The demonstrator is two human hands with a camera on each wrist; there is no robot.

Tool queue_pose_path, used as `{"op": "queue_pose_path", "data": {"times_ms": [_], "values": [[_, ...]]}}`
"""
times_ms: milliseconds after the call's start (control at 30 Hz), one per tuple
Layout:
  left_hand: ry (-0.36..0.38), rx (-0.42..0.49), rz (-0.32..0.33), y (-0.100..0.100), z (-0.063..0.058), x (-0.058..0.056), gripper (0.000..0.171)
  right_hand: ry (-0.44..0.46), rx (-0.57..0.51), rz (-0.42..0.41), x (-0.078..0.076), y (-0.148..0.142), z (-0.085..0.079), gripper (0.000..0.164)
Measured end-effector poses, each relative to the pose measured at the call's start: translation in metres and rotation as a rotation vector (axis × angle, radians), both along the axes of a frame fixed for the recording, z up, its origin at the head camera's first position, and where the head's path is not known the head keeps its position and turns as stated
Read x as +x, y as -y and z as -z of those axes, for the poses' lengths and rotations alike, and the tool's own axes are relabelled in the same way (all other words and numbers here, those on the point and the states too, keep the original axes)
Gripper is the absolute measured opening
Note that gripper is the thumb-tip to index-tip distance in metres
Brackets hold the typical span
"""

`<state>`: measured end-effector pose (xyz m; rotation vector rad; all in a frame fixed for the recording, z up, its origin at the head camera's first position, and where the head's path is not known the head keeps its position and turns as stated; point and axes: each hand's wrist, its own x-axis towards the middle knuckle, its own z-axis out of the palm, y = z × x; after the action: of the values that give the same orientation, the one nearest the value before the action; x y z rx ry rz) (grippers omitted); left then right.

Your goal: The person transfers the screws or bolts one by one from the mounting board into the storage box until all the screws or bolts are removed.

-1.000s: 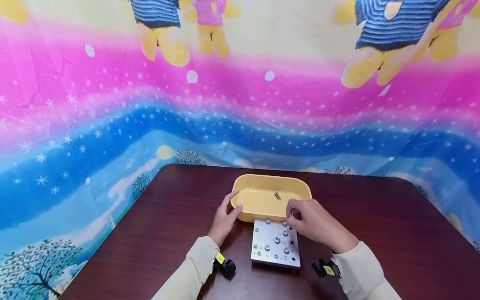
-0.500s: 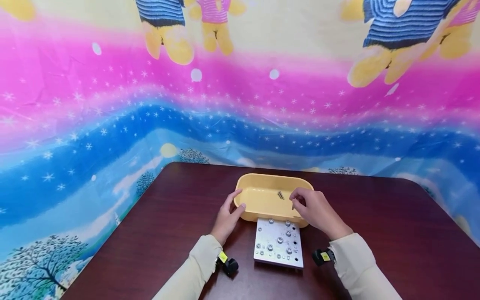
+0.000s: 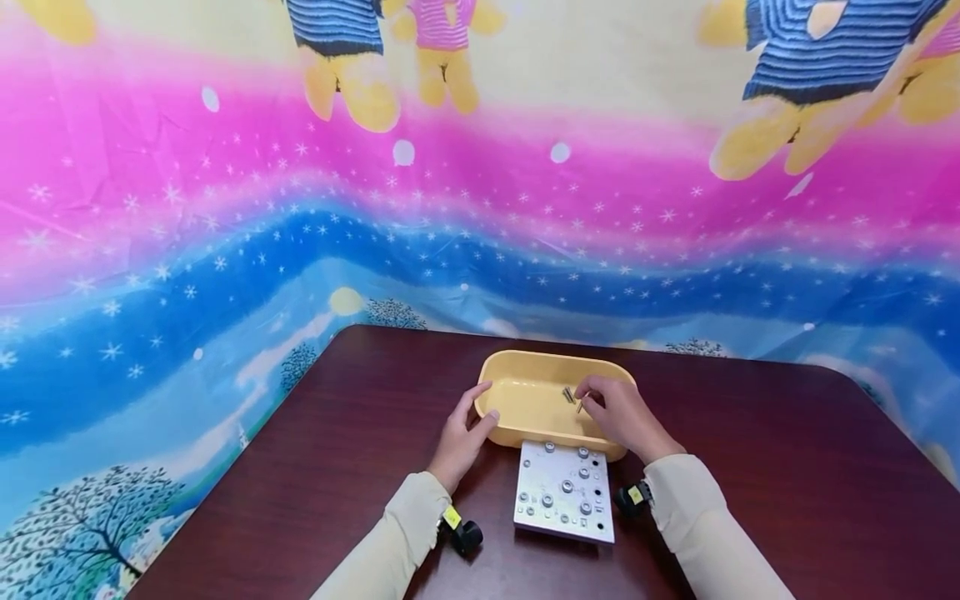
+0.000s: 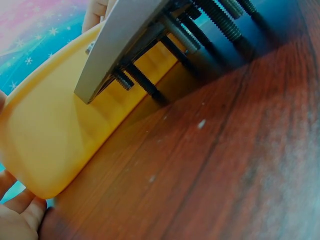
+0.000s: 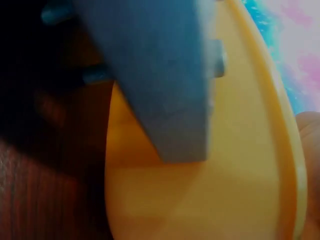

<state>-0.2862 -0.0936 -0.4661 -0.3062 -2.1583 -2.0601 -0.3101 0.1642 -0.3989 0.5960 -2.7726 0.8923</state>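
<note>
In the head view a shallow yellow tray (image 3: 525,421) stands on the table, and my left hand (image 3: 461,437) holds its left end, thumb and fingers at the rim. My right hand (image 3: 618,414) is over the tray's right part, pinching a small screw (image 3: 579,407) between thumb and fingertips. More small screws (image 3: 567,395) lie on the tray floor beside those fingertips. Directly in front of the tray is a silver metal plate (image 3: 558,521) with several socket-head bolts and some open holes. Long threaded bolt shanks (image 4: 217,20) stick out below the plate in the left wrist view.
The dark red-brown table (image 3: 390,392) reaches back to a colourful printed cloth (image 3: 480,208). A small black wrist camera (image 3: 467,537) sits at my left wrist, another camera (image 3: 630,498) at my right, close to the plate's right edge.
My right hand has moved from above the plate's far right corner into the tray, toward the loose screws. My left hand keeps its place on the tray. The whole view has shifted slightly.
</note>
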Motion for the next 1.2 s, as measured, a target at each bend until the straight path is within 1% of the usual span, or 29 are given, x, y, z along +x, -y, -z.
{"op": "queue_pose_path", "data": {"times_ms": [100,167,300,367,600,767,1067,1200], "values": [[0.002,0.005,0.0,0.0,0.0,0.0,0.05,0.003,0.025,0.015,-0.002,0.001,0.002,0.013],[0.006,0.004,0.0,0.0,-0.001,0.001,0.051,0.007,0.038,0.01,-0.002,0.002,0.002,0.013],[0.023,0.004,0.006,-0.001,-0.001,0.003,0.052,0.03,0.055,0.011,0.0,0.002,0.005,0.014],[0.03,0.006,0.012,-0.002,-0.003,0.005,0.051,0.045,0.056,0.023,0.0,0.002,0.006,0.014],[0.006,0.0,0.033,-0.001,-0.027,0.02,0.049,0.084,0.066,0.043,-0.001,0.002,0.006,0.012],[0.007,-0.011,0.025,0.0,-0.03,0.021,0.049,0.106,0.055,0.045,-0.002,0.004,0.005,0.013],[0.024,-0.021,0.023,-0.001,-0.027,0.024,0.05,0.113,0.039,0.046,0.0,0.003,0.009,0.011],[0.024,-0.023,0.019,-0.001,-0.027,0.023,0.05,0.113,0.028,0.058,-0.001,0.002,0.009,0.016]]}}
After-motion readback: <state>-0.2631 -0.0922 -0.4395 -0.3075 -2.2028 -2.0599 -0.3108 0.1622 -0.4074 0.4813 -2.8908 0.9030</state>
